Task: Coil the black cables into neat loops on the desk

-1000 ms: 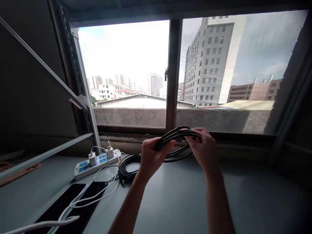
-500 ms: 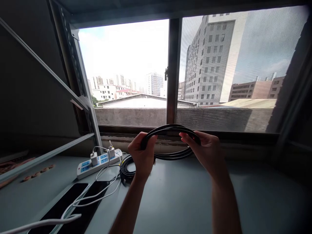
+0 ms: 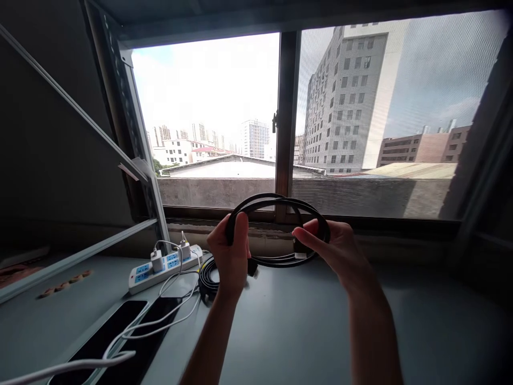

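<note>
A black cable (image 3: 280,202) is wound into loose loops and held up above the table in front of the window. My left hand (image 3: 232,254) is closed around the left side of the loops, thumb on top. My right hand (image 3: 334,248) grips the right side, its thumb pointing inward across the loops. A dark connector (image 3: 252,267) with a metal tip hangs beside my left hand. Another dark connector end (image 3: 301,248) shows inside the ring near my right fingertips. Behind my left wrist, a second coil of black cable (image 3: 207,278) lies on the table, partly hidden.
On the left, a white power strip (image 3: 166,268) with blue sockets holds two white chargers. White charging cables (image 3: 152,323) trail across two dark phone-like slabs (image 3: 104,331). A metal rack post (image 3: 142,144) stands at left, and the window frame (image 3: 285,117) rises behind the grey table (image 3: 296,331).
The held loops have opened into a rounder, higher ring. My right thumb has shifted, and connector ends have come into view beside my left hand and inside the ring.
</note>
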Demonstrator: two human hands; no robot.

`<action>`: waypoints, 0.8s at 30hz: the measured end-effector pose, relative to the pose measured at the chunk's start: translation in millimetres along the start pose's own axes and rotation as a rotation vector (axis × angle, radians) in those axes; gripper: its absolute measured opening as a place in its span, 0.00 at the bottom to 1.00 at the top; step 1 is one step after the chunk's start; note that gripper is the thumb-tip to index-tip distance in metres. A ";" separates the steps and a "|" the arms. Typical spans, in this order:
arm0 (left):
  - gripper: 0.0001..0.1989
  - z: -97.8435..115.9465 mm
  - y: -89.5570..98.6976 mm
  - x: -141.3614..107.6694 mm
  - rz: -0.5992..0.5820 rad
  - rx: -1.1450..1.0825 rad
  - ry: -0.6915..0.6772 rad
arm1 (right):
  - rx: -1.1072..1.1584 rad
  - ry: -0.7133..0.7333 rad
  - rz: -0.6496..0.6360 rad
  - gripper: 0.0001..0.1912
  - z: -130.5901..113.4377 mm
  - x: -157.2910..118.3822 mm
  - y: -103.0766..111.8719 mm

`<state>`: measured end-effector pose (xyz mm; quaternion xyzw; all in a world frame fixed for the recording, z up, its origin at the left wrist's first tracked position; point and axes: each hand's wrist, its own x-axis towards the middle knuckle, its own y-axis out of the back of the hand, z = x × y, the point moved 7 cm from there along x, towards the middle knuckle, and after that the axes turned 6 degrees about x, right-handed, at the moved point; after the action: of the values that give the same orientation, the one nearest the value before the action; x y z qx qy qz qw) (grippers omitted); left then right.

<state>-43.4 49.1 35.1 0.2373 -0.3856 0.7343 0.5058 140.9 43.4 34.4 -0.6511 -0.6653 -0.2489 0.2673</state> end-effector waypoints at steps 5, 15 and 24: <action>0.26 -26.9 -13.1 6.1 -0.237 -0.022 0.213 | 0.114 -0.056 -0.144 0.26 6.2 1.6 -5.3; 0.28 -26.7 -13.6 4.4 -0.369 -0.062 0.489 | -0.284 -0.004 0.032 0.13 25.9 8.2 2.7; 0.27 -40.4 -21.3 -3.2 -0.225 -0.104 0.568 | -0.703 0.144 0.244 0.15 27.3 14.1 0.6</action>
<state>-20.8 83.9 15.8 0.0374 -0.2370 0.6901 0.6828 140.5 72.3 23.9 -0.7583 -0.4365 -0.4734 0.1015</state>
